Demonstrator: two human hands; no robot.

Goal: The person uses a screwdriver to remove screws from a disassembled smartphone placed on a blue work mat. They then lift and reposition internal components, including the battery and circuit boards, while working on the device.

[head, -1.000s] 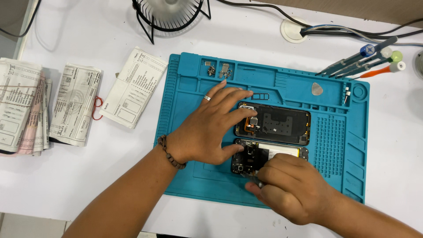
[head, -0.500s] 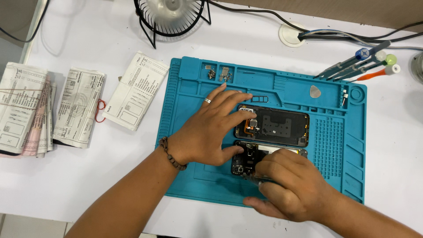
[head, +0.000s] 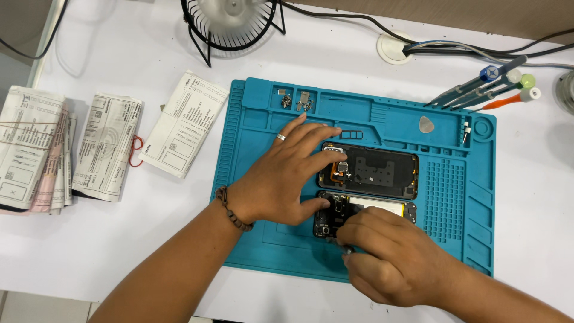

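Two opened phone halves lie side by side on a blue repair mat. The far half is a black panel with an orange flex cable at its left end. The near half shows circuit parts and a pale battery. My left hand lies flat with spread fingers: the fingertips press the far half's left end and the thumb rests by the near half. My right hand is closed around a small metal tool at the near half's lower left corner and hides much of that half.
Small screws and metal bits sit in the mat's top trays, and a grey pick lies further right. Several screwdrivers lie off the mat's top right corner. Banded paper bundles lie at left. A desk fan and cables are at the back.
My right hand has shifted slightly along the near half's left end with the tool. My left hand stays pressed on the phone halves.
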